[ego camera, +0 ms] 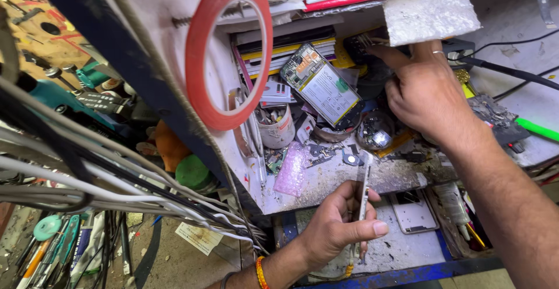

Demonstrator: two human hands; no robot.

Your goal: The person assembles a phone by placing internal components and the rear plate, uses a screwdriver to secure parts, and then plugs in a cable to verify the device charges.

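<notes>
Dusty shelf (349,179) with opened phone (321,85)

Bright, even light fills the sharp centre, while the bent left edge lies blurred and dimmer.

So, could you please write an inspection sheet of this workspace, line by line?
Surface: dusty white shelf, crowded.
Job's things: thin phone frame, held edge-on in the left hand; opened phone leaning against stacked books.
Clutter: red tape roll, white cup, pink bag, green cap.
Grippers: left hand shut on the frame; right hand reaching into the shelf back, grasp hidden.
Cables: white cable bundle; black cable.
Surroundings: hand tools lower left.
</notes>
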